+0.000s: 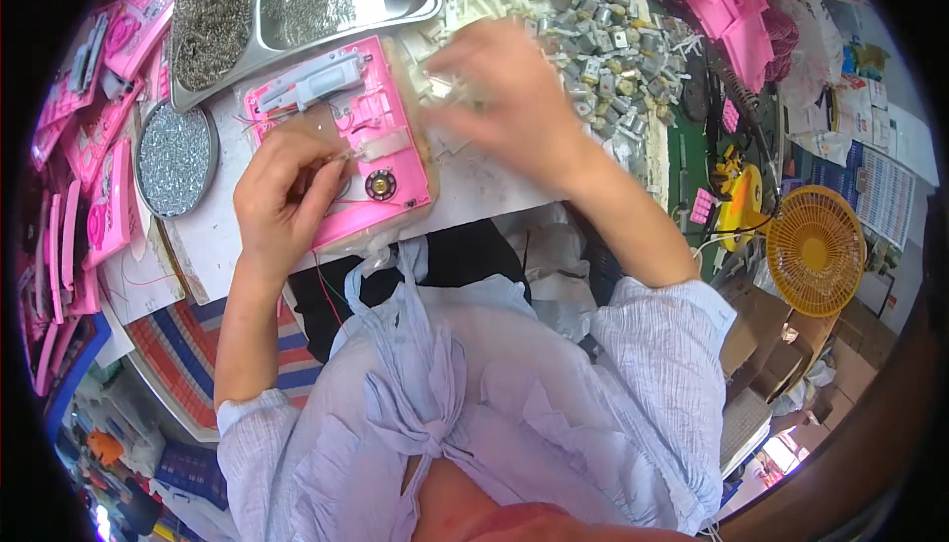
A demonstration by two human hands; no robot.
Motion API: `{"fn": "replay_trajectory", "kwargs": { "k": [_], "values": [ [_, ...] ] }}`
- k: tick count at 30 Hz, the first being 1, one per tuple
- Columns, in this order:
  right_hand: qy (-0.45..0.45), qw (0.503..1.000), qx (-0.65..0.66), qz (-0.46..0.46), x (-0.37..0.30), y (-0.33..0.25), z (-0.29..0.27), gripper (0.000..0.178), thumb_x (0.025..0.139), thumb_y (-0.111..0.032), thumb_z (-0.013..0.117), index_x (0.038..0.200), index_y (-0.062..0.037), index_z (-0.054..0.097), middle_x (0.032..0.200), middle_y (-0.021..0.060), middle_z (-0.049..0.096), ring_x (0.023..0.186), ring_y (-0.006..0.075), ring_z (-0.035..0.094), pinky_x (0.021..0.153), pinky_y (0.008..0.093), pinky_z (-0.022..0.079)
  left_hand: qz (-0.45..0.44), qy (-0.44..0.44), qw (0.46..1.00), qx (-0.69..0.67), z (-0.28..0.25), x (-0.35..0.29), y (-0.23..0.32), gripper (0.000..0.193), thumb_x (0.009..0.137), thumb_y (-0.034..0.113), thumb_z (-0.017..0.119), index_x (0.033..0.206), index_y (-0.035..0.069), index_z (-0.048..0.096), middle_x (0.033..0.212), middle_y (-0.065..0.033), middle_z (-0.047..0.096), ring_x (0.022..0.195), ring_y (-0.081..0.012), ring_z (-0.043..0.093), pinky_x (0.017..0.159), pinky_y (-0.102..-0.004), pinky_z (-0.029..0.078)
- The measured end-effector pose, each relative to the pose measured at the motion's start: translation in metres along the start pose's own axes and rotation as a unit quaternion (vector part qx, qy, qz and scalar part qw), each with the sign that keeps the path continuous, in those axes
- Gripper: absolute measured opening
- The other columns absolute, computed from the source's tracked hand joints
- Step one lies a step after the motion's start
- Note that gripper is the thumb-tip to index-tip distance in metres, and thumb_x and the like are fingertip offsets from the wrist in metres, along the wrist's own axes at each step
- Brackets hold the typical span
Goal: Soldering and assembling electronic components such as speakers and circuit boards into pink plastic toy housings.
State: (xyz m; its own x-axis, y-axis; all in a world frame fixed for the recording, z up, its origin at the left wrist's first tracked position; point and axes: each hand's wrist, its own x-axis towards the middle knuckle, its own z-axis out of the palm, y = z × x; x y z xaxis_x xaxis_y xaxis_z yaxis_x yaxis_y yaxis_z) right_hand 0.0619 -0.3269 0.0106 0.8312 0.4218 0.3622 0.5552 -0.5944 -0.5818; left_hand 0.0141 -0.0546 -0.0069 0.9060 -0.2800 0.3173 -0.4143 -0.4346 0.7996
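Note:
A pink plastic case (403, 107) lies on the white work surface in front of me. It bears a grey-white mechanism (326, 83), a round black speaker (381, 184), a whitish block (384, 144) and thin wires. My left hand (282, 181) rests over the case's left side, thumb and fingers pinched beside the whitish block; what they hold is too small to make out. To the right of the case, my right hand (509, 102) is smeared by motion above white plastic parts (484, 8). Whether its fingers hold anything cannot be seen.
Grey motor-like parts (618, 68) are heaped at the far right. A round dish (178, 159) of small metal pieces and a steel tray (395, 3) stand left and far. Pink cases (109, 186) are stacked at left; an orange fan (814, 250) stands at right.

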Motion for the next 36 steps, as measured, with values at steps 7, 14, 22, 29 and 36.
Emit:
{"fn": "replay_trajectory", "kwargs": {
  "k": [7,14,22,29,36],
  "values": [
    [0.026,0.934,-0.342,0.098,-0.007,0.06,-0.052,0.026,0.076,-0.031,0.078,0.083,-0.0069,0.074,0.101,0.0106,0.069,0.103,0.0338,0.057,0.084,0.0494,0.048,0.085,-0.007,0.995,-0.043,0.004,0.025,0.025,0.016,0.086,-0.008,0.071,0.1,-0.002,0.069,0.088,-0.0072,0.065,0.067,-0.0108,0.054,0.056,-0.0229,0.038],
    [-0.016,0.998,-0.063,-0.015,0.012,-0.022,-0.031,0.028,0.075,-0.018,0.083,0.096,-0.0047,0.071,0.086,0.0096,0.07,0.077,0.0263,0.067,0.07,0.0353,0.055,-0.159,-0.27,0.944,-0.099,0.024,0.104,0.043,0.032,0.1,0.028,0.064,0.09,-0.003,0.068,0.067,-0.0082,0.06,0.059,-0.0133,0.053,0.054,-0.0324,0.042],
    [-0.127,0.906,0.362,0.177,-0.035,-0.009,-0.054,0.027,0.085,-0.007,0.079,0.109,-0.0038,0.066,0.086,0.0042,0.068,0.08,0.0119,0.066,0.073,0.0276,0.052,-0.08,-0.47,0.876,-0.07,0.031,0.115,0.062,0.031,0.102,0.028,0.063,0.095,0.0,0.071,0.074,-0.0038,0.066,0.068,-0.0099,0.058,0.06,-0.0311,0.047],
    [0.083,0.804,0.535,0.246,-0.067,-0.007,-0.076,0.05,0.087,0.007,0.071,0.134,0.0,0.055,0.088,0.0013,0.058,0.082,0.0073,0.056,0.082,0.0229,0.048,0.037,-0.169,0.969,0.178,0.139,0.234,0.023,0.033,0.094,0.031,0.069,0.098,-0.001,0.075,0.089,-0.0125,0.074,0.08,-0.0255,0.07,0.071,-0.0387,0.055],
    [0.132,0.81,0.512,0.254,-0.105,-0.006,-0.089,0.047,0.087,0.006,0.072,0.132,0.0039,0.058,0.091,0.0009,0.058,0.085,0.0066,0.056,0.082,0.0212,0.047,-0.008,-0.134,0.934,0.33,0.183,0.254,0.018,0.03,0.089,0.026,0.073,0.099,-0.003,0.076,0.097,-0.0187,0.076,0.091,-0.0315,0.075,0.08,-0.0414,0.06]
  ]
}}
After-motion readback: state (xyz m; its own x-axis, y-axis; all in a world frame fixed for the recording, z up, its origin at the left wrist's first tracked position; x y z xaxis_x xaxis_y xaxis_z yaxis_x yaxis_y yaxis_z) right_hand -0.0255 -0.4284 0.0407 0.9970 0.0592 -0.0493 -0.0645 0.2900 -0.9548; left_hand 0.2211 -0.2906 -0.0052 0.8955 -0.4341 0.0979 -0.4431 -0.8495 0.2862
